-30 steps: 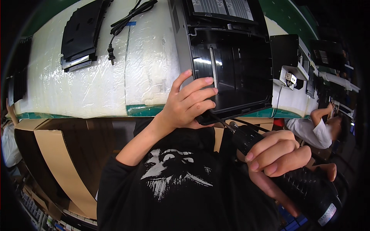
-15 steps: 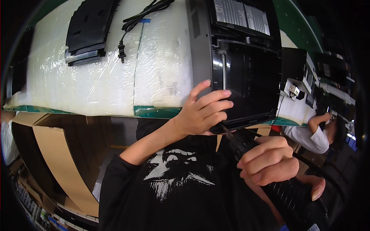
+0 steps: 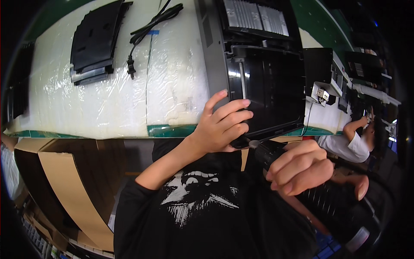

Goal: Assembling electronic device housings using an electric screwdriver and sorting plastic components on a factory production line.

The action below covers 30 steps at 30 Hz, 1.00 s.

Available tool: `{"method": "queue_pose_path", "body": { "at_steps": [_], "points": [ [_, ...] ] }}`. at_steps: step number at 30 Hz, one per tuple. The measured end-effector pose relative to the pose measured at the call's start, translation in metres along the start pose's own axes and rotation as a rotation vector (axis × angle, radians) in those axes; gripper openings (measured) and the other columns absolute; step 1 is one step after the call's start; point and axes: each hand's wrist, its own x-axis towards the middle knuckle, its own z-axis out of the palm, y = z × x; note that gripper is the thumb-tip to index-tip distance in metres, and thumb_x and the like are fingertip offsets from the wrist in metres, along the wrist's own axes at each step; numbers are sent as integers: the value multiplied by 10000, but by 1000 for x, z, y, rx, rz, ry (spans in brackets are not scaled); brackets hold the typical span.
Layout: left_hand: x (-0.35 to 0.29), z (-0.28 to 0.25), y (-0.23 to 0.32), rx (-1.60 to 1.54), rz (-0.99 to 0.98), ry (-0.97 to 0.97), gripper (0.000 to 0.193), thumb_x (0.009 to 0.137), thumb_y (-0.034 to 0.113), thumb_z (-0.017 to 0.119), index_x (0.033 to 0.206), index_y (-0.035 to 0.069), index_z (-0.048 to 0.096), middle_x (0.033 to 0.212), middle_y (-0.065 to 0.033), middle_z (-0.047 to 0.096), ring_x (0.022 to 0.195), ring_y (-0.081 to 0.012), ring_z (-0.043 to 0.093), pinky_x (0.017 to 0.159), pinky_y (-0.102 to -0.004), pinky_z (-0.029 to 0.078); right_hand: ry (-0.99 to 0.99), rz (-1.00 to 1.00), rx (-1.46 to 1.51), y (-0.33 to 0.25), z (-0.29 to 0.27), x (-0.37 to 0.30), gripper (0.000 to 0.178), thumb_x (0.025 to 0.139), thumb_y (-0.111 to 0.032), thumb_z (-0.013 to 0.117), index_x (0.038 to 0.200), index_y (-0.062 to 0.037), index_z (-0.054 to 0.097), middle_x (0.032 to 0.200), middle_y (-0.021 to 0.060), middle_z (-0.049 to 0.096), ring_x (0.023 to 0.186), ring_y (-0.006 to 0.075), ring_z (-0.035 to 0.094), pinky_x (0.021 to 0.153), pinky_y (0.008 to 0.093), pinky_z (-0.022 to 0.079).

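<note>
The black case [image 3: 276, 93], the landmark here, stands on a table [image 3: 170, 131] with white padding [image 3: 99, 101]. At its near left corner the left hand [image 3: 222, 129] grips the wall, the fingers spread and bent over the rim. Nearer the wearer than the case and to its right, the right hand [image 3: 302, 166] is closed round a black power screwdriver [image 3: 321, 202], whose front end points at that same corner; whether its tip touches the case cannot be told. A pale bar [image 3: 243, 80] lies inside the case, toward its left wall. Left of the case lie a coiled black cord [image 3: 157, 25] and, farther left, black panels [image 3: 95, 36]; to its right is a metal bracket [image 3: 320, 93].
</note>
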Motion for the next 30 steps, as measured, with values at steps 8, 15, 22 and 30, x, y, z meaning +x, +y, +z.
{"method": "queue_pose_path", "body": {
  "at_steps": [8, 15, 22, 30],
  "points": [
    [-4, -35, -4, 56, -73, -90, 322, 616, 359, 765, 648, 151, 522, 918, 31, 621, 1044, -187, 550, 1005, -459, 307, 448, -811, 139, -95, 3, -50, 431, 777, -194, 668, 1026, 49, 414, 659, -15, 468, 438, 54, 474, 509, 80, 440],
    [-1, -37, -5, 68, -30, -86, 390, 575, 409, 785, 647, 151, 502, 869, 7, 615, 979, -206, 558, 999, -467, 300, 1330, -310, -340, -109, -45, -137, 529, 896, -441, 469, 1218, -24, 418, 691, 43, 422, 495, 99, 379, 441, 230, 331],
    [-7, -38, -7, 149, 14, -87, 418, 622, 481, 742, 704, 157, 492, 903, -1, 607, 982, -226, 545, 1001, -475, 295, 2197, 214, -601, 8, -145, -226, 825, 689, 53, 648, 1338, -33, 146, 911, 163, 558, 720, 247, 600, 523, 345, 529],
    [-1, -37, -6, 136, 22, -119, 414, 627, 488, 740, 726, 157, 511, 917, -13, 615, 993, -240, 547, 1006, -479, 284, 2123, 613, -951, 94, -197, -348, 530, 772, -206, 616, 1187, 83, 458, 1068, 202, 581, 884, 307, 596, 826, 367, 447]
  ]
}}
